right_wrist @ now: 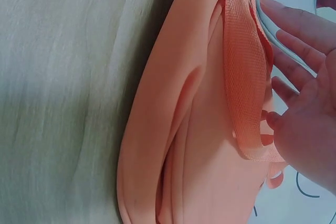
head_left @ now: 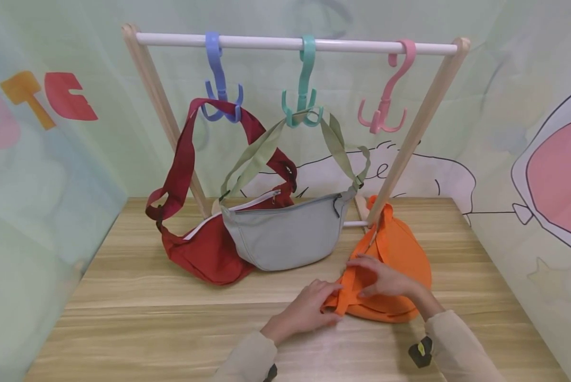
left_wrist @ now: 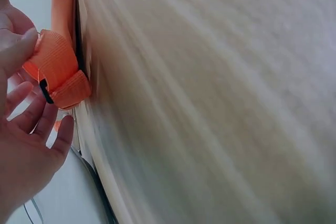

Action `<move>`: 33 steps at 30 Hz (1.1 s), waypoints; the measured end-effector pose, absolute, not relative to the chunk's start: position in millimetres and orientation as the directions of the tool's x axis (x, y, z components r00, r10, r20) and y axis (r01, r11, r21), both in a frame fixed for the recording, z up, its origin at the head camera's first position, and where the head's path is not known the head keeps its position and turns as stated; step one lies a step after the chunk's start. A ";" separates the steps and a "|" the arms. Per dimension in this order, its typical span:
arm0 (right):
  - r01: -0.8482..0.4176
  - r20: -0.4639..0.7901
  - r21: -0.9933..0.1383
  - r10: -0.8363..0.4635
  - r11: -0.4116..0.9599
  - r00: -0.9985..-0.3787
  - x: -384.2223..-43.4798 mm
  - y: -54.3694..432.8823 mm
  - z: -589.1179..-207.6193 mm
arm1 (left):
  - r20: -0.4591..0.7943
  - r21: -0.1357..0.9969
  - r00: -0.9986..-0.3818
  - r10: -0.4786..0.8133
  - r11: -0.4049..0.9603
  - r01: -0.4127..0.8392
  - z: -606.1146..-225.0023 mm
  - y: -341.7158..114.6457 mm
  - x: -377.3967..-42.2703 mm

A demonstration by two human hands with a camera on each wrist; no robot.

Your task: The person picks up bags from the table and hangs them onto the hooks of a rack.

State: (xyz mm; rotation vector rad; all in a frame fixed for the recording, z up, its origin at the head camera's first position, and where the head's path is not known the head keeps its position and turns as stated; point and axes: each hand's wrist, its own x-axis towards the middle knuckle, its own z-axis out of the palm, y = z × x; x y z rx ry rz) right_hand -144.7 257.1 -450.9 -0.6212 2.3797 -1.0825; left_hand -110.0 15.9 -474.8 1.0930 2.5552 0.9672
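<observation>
An orange waist bag (head_left: 400, 265) lies on the table at the right, its strap (head_left: 347, 286) folded over its left side. My left hand (head_left: 306, 307) is at the bag's left end, thumb and fingers on either side of the webbing. In the left wrist view this webbing (left_wrist: 60, 56) shows a small black buckle piece (left_wrist: 46, 91) between thumb and fingertips. My right hand (head_left: 385, 278) hovers over the bag, fingers spread apart. In the right wrist view its thumb is right at the strap (right_wrist: 244, 72). Part of the bag is hidden beneath this hand.
A rack with a white bar (head_left: 261, 42) carries blue (head_left: 218, 74), green (head_left: 306, 69) and pink (head_left: 390, 90) hooks. A red waist bag (head_left: 209, 254) hangs from the blue hook, a grey one (head_left: 290, 233) from the green. The rack's right post (head_left: 419, 127) rises behind the orange bag.
</observation>
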 end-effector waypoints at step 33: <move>-0.313 -0.130 -0.770 -0.616 0.557 -0.777 -148.2 253.4 -451.3 | 0.021 0.665 -0.745 0.667 0.547 0.509 -478.4 12.9 -111.6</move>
